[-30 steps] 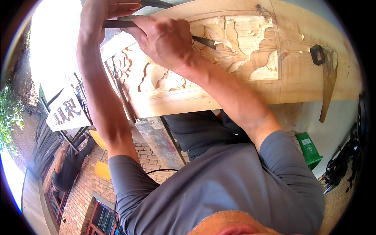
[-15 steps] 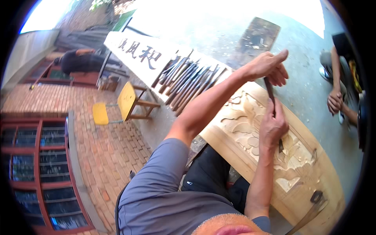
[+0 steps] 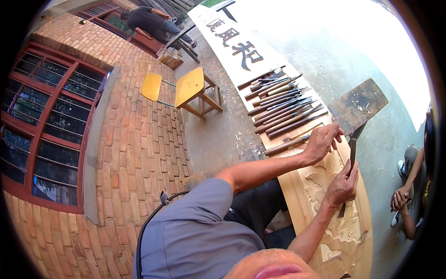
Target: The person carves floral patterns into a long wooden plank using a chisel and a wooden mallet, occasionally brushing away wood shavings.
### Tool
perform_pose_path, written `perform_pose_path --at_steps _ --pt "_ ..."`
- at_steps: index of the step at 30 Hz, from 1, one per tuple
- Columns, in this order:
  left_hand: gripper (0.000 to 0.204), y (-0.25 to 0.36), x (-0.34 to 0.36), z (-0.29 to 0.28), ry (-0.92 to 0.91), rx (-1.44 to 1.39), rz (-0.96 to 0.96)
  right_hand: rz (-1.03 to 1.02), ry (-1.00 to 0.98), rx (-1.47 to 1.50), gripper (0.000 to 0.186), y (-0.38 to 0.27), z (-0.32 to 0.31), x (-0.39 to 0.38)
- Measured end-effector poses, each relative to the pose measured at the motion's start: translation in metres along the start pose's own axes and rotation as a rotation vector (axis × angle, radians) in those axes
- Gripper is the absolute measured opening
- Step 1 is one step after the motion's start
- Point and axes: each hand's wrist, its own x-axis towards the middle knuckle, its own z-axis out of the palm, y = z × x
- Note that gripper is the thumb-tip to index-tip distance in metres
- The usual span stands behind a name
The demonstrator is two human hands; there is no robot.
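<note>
My right hand point(image 3: 341, 188) is wrapped round a dark carving chisel point(image 3: 353, 151). The chisel stands steeply, its upper end rising above the fist and its lower end meeting a pale carved wooden panel point(image 3: 304, 197). Raised relief shapes and cut hollows cover the panel's middle. To the left of the chisel's upper end is my left hand point(image 3: 323, 143), open with its fingers loosely bent and nothing in them. It hovers by the near end of a row of wood-handled chisels point(image 3: 288, 104), and a small gap separates it from the held chisel.
Beyond the chisels runs a long white board with dark carved characters point(image 3: 227, 35). A worn dark wooden board point(image 3: 360, 104) stands past the panel. A yellow chair point(image 3: 189, 86) is at left, near a brick wall point(image 3: 134, 135). One person point(image 3: 148, 23) stands far back; another's clasped hands point(image 3: 399, 199) show at right.
The view has swung, so everything sits differently in the picture. My left hand has come away from the chisel's upper end, toward the chisel row. My right hand keeps its hold.
</note>
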Motion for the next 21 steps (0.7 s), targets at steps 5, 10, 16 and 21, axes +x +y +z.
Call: perform_pose_path --at_steps 5,10,16,21 --pt "0.048 -0.049 -0.064 -0.019 -0.025 0.331 0.198 -0.006 -0.030 -0.009 0.026 -0.001 0.001 0.000" --pt "0.049 -0.034 -0.061 -0.016 -0.090 0.367 0.117 -0.024 -0.037 0.047 0.023 -0.001 0.003 -0.008" --pt "0.055 -0.040 -0.066 -0.012 -0.126 0.163 0.031 0.006 -0.063 0.042 0.021 -0.007 -0.009 -0.008" --pt "0.047 -0.057 -0.066 -0.017 -0.143 -0.010 -0.094 -0.015 -0.029 0.094 0.020 -0.010 0.003 0.001"
